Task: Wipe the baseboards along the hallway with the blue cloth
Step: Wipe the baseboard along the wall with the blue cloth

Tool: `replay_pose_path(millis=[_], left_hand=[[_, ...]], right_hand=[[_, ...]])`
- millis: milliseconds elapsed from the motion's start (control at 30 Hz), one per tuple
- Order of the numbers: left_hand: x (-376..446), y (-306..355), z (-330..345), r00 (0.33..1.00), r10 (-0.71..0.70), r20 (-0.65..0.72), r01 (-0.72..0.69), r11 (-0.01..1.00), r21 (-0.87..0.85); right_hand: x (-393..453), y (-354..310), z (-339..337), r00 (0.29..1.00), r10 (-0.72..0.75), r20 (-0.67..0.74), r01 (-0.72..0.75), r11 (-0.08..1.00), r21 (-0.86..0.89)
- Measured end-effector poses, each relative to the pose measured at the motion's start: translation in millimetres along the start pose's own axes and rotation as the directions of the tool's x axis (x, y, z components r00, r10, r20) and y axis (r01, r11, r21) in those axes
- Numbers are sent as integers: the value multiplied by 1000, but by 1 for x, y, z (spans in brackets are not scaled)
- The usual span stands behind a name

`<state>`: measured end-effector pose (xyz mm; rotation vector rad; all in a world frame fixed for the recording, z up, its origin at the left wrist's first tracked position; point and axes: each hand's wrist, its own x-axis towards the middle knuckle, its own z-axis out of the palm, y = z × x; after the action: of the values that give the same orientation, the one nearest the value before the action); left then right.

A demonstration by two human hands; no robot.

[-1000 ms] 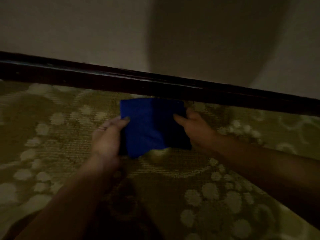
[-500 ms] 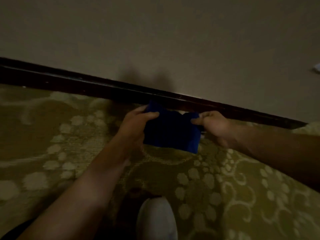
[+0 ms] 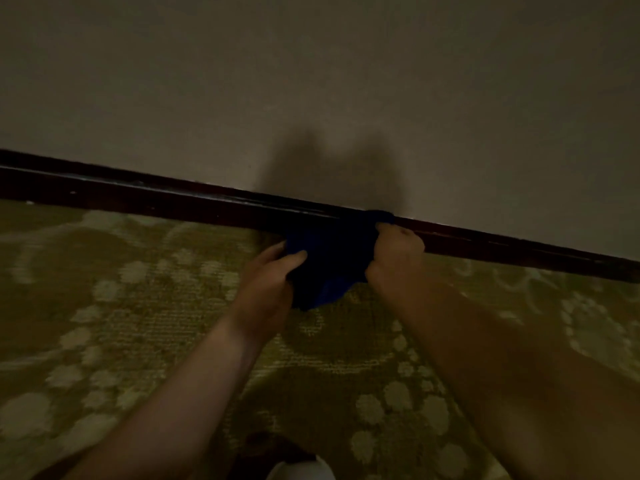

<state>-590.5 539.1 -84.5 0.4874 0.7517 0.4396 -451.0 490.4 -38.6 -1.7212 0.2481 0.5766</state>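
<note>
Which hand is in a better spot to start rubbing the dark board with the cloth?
Probably the right hand. It grips the blue cloth right up against the baseboard, while the left hand holds the cloth's other end lower, over the carpet.

Bunched blue cloth (image 3: 329, 261), against dark baseboard (image 3: 173, 202)

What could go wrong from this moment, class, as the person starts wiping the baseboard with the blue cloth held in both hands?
1. The blue cloth is bunched between the left hand and right hand, so little of it may meet the baseboard, possibly leaving streaks.
2. Its lower corner hangs toward the carpet and could drag there.
3. The scene is dim, so dust along the baseboard's top edge may be missed.
</note>
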Motion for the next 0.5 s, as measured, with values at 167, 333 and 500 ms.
replay_pose_path(millis=[167,333,500], left_hand=[[7,1,-8,996,-30,-79,23,995,-93],[11,-5,-4,996,-73,-41,68,991,-116],[8,-12,8,992,-113,-56,114,994,4]], right_hand=[[-4,23,17,991,-101,84,111,987,-117],[18,23,3,992,-117,-56,112,990,-84],[22,15,9,935,-241,-259,190,960,-206]])
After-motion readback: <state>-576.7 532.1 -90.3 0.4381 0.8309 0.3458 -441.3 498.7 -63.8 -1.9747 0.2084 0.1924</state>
